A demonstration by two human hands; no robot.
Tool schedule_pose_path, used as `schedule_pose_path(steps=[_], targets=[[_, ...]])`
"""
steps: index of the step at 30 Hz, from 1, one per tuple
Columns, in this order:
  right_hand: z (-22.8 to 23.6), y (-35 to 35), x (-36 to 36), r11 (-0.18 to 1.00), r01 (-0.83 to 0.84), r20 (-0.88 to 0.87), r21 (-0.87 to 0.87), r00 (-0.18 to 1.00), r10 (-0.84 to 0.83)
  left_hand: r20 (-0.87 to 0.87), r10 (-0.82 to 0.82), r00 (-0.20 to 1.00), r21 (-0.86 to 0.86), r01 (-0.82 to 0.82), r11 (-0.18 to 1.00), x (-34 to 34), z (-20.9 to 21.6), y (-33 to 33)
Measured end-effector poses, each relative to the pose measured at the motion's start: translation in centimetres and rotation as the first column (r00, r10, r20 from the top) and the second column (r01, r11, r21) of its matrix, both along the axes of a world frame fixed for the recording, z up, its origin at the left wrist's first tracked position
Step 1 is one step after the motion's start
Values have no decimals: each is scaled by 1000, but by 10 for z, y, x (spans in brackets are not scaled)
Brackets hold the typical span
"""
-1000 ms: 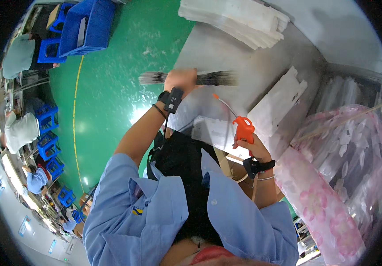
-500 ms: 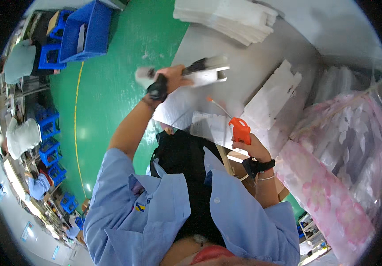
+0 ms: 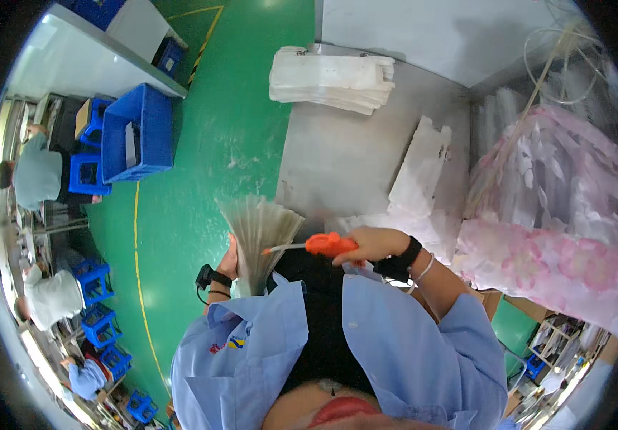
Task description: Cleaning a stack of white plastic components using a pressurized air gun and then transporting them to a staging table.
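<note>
My left hand (image 3: 229,259) grips a fanned-out bundle of thin translucent plastic sheets (image 3: 260,233), held upright close to my body. The far ends of the sheets spread apart like a fan. In my right hand (image 3: 379,244) is an orange air blow gun (image 3: 329,245) with a thin pale nozzle. Its orange tip points left and reaches the sheets' near side; I cannot tell whether it touches them. Dark straps are around both wrists.
A grey metal table (image 3: 341,154) stands ahead, bearing a stack of white sheets (image 3: 330,77) and another white piece (image 3: 420,168). Pink flowered plastic (image 3: 538,251) hangs at the right. On the left are a blue crate (image 3: 137,136), blue stools and several seated people.
My left hand has drawn the sheets back from the table toward my body, and they now fan open. My right hand has raised the blow gun and turned its nozzle left toward them.
</note>
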State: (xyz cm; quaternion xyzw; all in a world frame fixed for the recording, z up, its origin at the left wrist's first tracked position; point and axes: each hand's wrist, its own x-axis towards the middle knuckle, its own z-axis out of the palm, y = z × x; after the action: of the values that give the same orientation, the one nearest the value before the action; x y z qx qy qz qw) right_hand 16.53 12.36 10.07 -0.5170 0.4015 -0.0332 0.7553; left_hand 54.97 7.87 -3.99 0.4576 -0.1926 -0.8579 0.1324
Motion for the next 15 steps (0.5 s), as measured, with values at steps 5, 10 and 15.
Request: schedule_pose_path(steps=[5, 10, 15], targets=[[-2, -26, 32, 997, 10, -265, -72, 964, -29, -66, -69, 995, -50, 66, 997, 36, -31, -43], [-3, -56, 62, 998, 54, -293, -22, 954, -58, -59, -134, 989, 0, 134, 991, 54, -32, -104], [0, -92, 80, 994, 80, -441, -76, 891, -106, -240, -112, 964, 74, 134, 988, 70, -50, -166]])
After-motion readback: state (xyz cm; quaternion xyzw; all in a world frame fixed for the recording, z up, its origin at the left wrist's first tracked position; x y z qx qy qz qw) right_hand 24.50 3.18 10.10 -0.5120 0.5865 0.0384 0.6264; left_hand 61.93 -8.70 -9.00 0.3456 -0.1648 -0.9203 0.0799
